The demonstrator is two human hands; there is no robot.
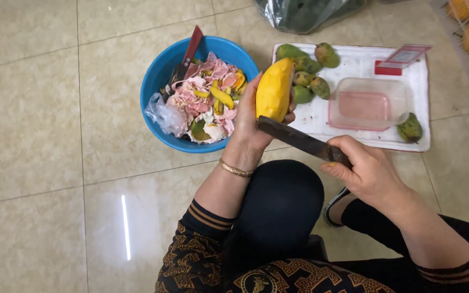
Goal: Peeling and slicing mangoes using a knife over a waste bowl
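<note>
My left hand (pixel 249 122) holds a peeled yellow mango (pixel 274 89) upright over the floor, between the blue bowl and the white tray. My right hand (pixel 367 171) grips the handle of a dark knife (pixel 294 138), whose blade tip rests against the mango's lower end. A gold bangle sits on my left wrist. Both sleeves are dark with a gold pattern, and my knee in black cloth lies below the hands.
A blue bowl (pixel 158 73) holds pink and yellow peelings, a plastic bag and a red-handled tool. The white tray (pixel 419 81) carries several green mangoes (pixel 308 65), an empty clear container (pixel 370 103) and a red card. A dark bag and orange fruit lie at the top.
</note>
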